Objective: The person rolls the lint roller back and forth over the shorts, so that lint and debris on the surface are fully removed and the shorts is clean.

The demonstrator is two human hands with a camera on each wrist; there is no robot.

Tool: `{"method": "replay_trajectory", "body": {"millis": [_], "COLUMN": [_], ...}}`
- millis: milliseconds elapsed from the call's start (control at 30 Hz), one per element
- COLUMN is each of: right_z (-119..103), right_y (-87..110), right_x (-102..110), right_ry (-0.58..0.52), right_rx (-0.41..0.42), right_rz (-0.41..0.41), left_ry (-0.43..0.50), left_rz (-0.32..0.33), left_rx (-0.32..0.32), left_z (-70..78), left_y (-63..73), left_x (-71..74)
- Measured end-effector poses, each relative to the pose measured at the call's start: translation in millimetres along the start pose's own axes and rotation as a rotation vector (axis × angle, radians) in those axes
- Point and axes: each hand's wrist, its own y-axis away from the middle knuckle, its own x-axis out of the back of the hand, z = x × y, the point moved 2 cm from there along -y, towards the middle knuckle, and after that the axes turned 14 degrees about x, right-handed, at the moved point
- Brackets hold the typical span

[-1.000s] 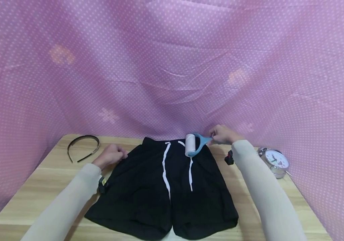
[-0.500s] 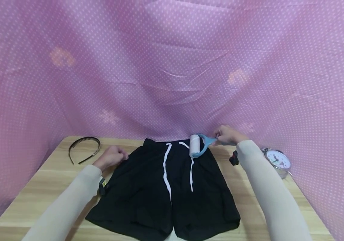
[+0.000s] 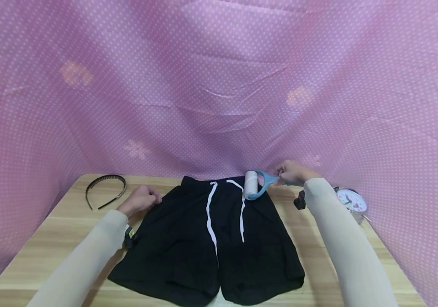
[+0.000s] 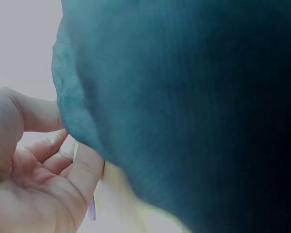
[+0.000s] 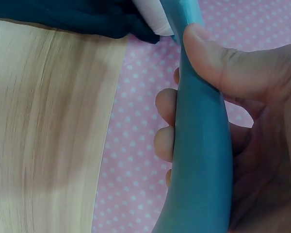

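Note:
Black shorts (image 3: 188, 238) with white drawstrings lie spread on the wooden table. My left hand (image 3: 142, 199) pinches their left edge near the waistband; in the left wrist view the thumb and fingers (image 4: 87, 167) hold the cloth's margin. My right hand (image 3: 291, 171) grips the blue handle of a lint roller (image 3: 268, 181), fingers wrapped round it in the right wrist view, where the handle (image 5: 201, 141) fills the middle. The roller's white cylinder (image 3: 250, 184) sits over the right part of the waistband, beside the right drawstring (image 3: 242, 217).
A dark toothed headband (image 3: 105, 177) lies at the table's back left. A silver alarm clock (image 3: 352, 200) stands at the right edge, beside my right forearm. Pink dotted cloth (image 3: 219, 106) hangs behind and on both sides of the table (image 3: 46, 251).
My right hand has moved to the right with the lint roller, its cylinder sliding across the waistband toward the shorts' right edge. My left hand keeps its hold on the shorts.

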Motion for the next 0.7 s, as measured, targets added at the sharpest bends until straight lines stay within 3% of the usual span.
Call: {"method": "replay_trajectory", "body": {"millis": [433,700], "right_z": [10.6,23.5], "right_y": [8.1,20.8], "right_x": [11.6,14.0], "right_ry": [0.046,0.112], "right_rx": [-0.035,-0.032], "right_rz": [0.012,-0.025], "left_ry": [-0.012,-0.030], "left_rz": [0.004,0.011], "left_rx": [-0.007,-0.016], "left_z": [8.5,1.8], "left_y": [-1.0,0.0], "left_x": [1.8,0.8]}}
